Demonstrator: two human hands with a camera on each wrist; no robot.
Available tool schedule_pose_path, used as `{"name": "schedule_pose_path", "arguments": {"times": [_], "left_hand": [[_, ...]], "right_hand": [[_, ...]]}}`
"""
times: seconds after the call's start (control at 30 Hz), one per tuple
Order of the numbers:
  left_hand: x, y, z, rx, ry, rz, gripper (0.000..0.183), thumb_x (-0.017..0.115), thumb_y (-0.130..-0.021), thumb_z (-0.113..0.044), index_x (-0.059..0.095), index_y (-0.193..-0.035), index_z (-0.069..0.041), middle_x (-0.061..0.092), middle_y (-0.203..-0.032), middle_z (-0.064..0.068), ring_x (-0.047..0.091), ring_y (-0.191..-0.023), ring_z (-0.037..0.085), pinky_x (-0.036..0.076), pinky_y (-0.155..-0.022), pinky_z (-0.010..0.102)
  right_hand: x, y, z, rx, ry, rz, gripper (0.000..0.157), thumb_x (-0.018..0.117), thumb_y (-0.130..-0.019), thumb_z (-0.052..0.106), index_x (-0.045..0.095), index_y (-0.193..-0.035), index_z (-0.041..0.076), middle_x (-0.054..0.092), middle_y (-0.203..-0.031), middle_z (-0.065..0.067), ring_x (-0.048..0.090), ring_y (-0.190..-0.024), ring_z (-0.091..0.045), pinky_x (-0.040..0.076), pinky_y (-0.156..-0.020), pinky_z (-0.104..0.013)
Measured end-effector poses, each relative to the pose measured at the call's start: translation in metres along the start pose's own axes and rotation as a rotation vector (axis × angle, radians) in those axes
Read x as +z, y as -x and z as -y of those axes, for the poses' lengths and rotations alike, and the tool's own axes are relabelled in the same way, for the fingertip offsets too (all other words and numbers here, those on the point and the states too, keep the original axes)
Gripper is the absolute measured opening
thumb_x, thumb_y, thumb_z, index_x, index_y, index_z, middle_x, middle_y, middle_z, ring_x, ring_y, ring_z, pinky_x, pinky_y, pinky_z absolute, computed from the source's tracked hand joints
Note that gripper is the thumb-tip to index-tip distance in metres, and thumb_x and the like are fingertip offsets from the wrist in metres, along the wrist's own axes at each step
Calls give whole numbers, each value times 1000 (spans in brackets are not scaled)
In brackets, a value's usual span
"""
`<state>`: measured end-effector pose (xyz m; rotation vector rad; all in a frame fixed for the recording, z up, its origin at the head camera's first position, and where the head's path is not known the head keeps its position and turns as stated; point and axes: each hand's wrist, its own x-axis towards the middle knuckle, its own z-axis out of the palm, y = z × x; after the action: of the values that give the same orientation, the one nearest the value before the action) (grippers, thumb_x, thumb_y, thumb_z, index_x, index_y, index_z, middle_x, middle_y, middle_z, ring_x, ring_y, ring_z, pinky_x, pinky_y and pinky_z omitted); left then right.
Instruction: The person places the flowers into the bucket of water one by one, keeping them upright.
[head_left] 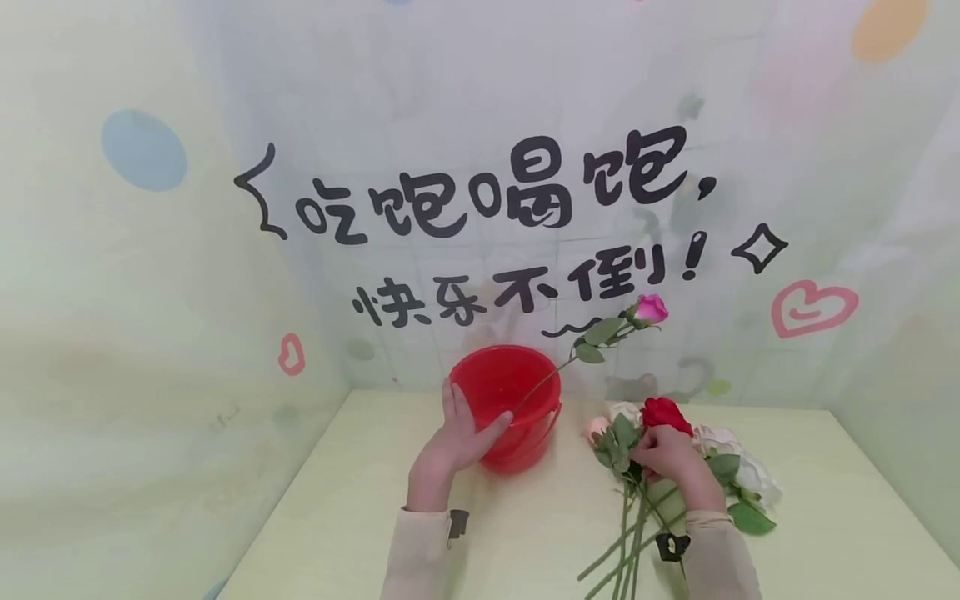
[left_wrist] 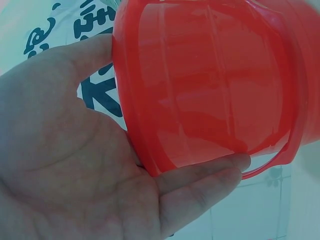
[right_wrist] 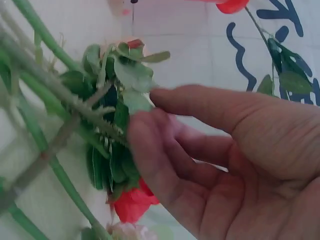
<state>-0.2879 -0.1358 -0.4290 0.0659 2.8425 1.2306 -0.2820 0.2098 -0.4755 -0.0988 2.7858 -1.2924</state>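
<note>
A red plastic bucket (head_left: 517, 450) stands upright on the table, tilted across the left wrist view. My left hand (head_left: 455, 437) rests against it, straight fingers along its side and thumb at the rim. Inside leans an artificial pink rose (head_left: 651, 308), its leafy stem sticking out to the right. My right hand (head_left: 669, 454) is over a pile of artificial roses, just below a red rose (head_left: 666, 414). In the right wrist view its thumb and curled index finger pinch among green leaves (right_wrist: 132, 77); which stem they hold is partly hidden.
White roses (head_left: 753, 479) and a peach rose (head_left: 597, 429) lie in the same pile. Several green stems (head_left: 636, 533) cross toward the table's front. Behind the pale table (head_left: 337, 500) hangs a printed curtain (head_left: 465, 108) with black lettering.
</note>
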Motion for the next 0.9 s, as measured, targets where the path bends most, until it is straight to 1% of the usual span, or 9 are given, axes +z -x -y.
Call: {"name": "schedule_pose_path", "arguments": {"times": [0.1, 0.2, 0.23, 0.37, 0.53, 0.6, 0.73, 0.83, 0.9], "left_hand": [[-1, 1, -3, 13, -3, 2, 121, 79, -89, -40, -8, -165, 0, 26, -161, 23, 45, -138, 44, 60, -92, 57], [0, -1, -2, -5, -17, 10, 123, 78, -89, -42, -10, -166, -3, 25, -163, 20, 44, -140, 42, 60, -94, 56], [1, -3, 0, -6, -12, 7, 124, 79, -89, -42, -10, -166, -3, 24, -163, 20, 44, -140, 42, 60, -94, 56], [3, -7, 4, -22, -6, 1, 127, 81, -87, -45, -10, -166, -5, 23, -165, 19, 42, -142, 41, 60, -93, 58], [5, -8, 8, -19, 1, -4, 127, 82, -87, -45, -9, -166, -4, 23, -165, 19, 41, -143, 41, 60, -93, 58], [4, -7, 6, -14, -7, -6, 126, 81, -87, -44, -9, -166, -4, 25, -164, 20, 41, -142, 42, 60, -93, 58], [1, -1, 1, -5, -16, -8, 125, 81, -87, -42, -9, -166, -2, 26, -162, 23, 42, -141, 45, 61, -91, 58], [1, -1, 1, -11, -19, -9, 126, 81, -87, -43, -9, -166, -4, 25, -163, 21, 42, -142, 44, 61, -91, 57], [3, -3, 3, -16, -18, -10, 127, 81, -87, -44, -9, -166, -4, 25, -164, 20, 41, -142, 42, 60, -92, 57]], "right_hand": [[-5, 1, -6, 33, 42, -58, 31, 73, -93, 8, 60, -65, 4, 61, -58, -4, 62, -52, -16, 62, -71, -45], [-8, 2, -12, 86, 57, -59, 39, 76, -93, 12, 60, -58, 5, 58, -50, -3, 61, -47, -15, 60, -64, -37], [-8, 2, -14, 107, 35, -45, 39, 75, -93, 12, 60, -58, 4, 59, -51, -3, 61, -47, -15, 57, -54, -34], [-8, 2, -18, 132, -20, -13, 37, 76, -94, 10, 63, -61, 0, 63, -53, -6, 67, -50, -18, 60, -54, -33], [-8, 1, -21, 153, -63, -24, 30, 74, -93, 4, 62, -66, -3, 65, -55, -8, 70, -51, -21, 62, -55, -34], [-9, 2, -21, 167, -50, -24, 29, 73, -93, 5, 63, -67, -2, 65, -55, -8, 68, -51, -19, 60, -55, -33], [-11, 4, -24, 203, -65, -2, 28, 72, -94, 5, 64, -69, -3, 65, -56, -7, 67, -50, -16, 59, -54, -32], [-10, 3, -28, 208, -104, 13, 26, 72, -94, 3, 64, -71, -4, 66, -56, -8, 68, -50, -15, 60, -53, -31], [-9, 3, -29, 196, -94, 8, 26, 73, -93, 3, 64, -70, -3, 66, -56, -7, 68, -50, -15, 60, -53, -30]]}}
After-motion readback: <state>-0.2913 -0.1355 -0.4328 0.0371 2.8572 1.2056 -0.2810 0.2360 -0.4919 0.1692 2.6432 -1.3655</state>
